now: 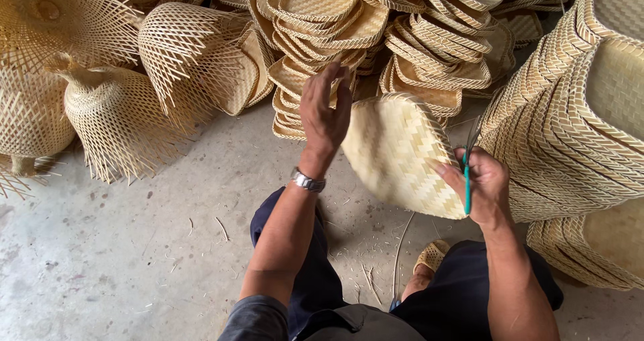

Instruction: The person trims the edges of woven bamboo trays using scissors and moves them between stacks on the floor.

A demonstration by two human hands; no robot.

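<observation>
Woven bamboo tray point(396, 154); left hand point(325, 109) grips rim; right hand point(484, 185); green-handled scissors point(467, 173)

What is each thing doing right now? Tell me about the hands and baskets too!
Left hand: gripping the tray's far edge.
Right hand: holding the tray's near edge and scissors.
Woven tray: tilted, held off the floor.
Green-handled scissors: upright in the fist.
Tray stacks: piled, leaning.
Wristwatch: worn.

At frame centre, the left hand point(325, 116) grips a pale, flat woven bamboo tray point(396, 156) by its edge; the right hand point(484, 188) holds green-handled scissors point(467, 173) against the tray's right rim.
</observation>
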